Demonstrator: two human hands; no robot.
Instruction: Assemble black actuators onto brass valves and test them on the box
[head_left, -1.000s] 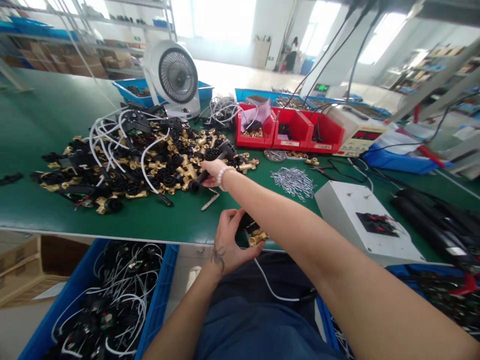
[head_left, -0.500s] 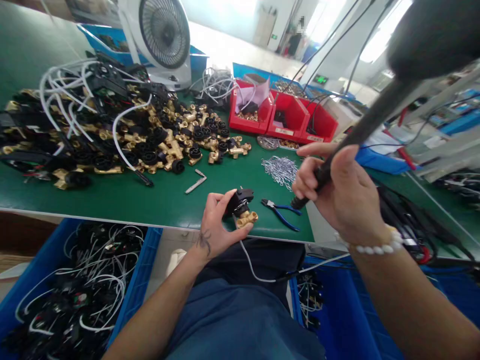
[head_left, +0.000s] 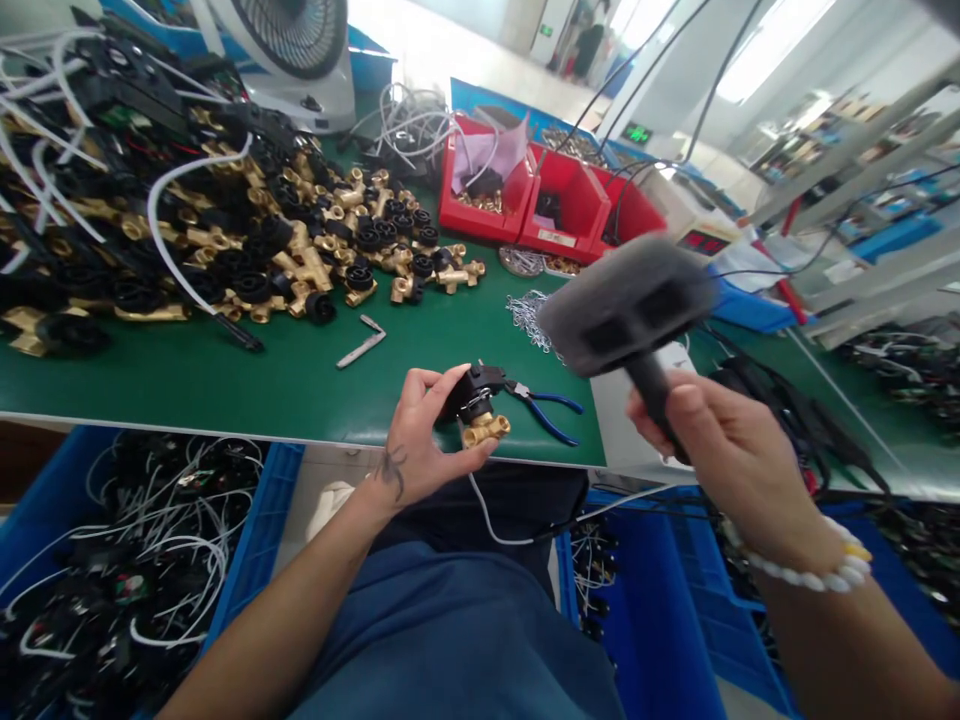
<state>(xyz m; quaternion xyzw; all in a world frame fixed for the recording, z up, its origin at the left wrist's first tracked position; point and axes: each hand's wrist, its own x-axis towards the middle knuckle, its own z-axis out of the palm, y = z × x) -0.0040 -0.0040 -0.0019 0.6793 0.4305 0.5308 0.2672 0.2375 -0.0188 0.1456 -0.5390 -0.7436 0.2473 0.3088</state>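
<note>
My left hand (head_left: 429, 432) is closed round a brass valve (head_left: 486, 430) with a black plastic housing (head_left: 469, 390) on top, held at the table's front edge. A white cable (head_left: 487, 515) runs down from it. My right hand (head_left: 724, 430) grips the dark handle of a mallet (head_left: 630, 305), its head raised above the table to the right of the valve and blurred by motion. Blue-handled pliers (head_left: 551, 412) lie just right of the valve. Small metal clips (head_left: 529, 315) are heaped behind, partly hidden by the mallet head. An L-shaped metal piece (head_left: 363, 343) lies to the left.
Brass valve bodies with black caps (head_left: 315, 265) are piled at the back left, near a white fan (head_left: 330, 95). Red bins (head_left: 480, 222) stand at the back. Blue crates (head_left: 259, 530) with cabled black units sit below the table edge. A white cabled coil (head_left: 412, 125) lies behind.
The mallet has swung down and its head now hangs over the table, lower than before. My right hand has moved right and down. My left hand still holds the valve.
</note>
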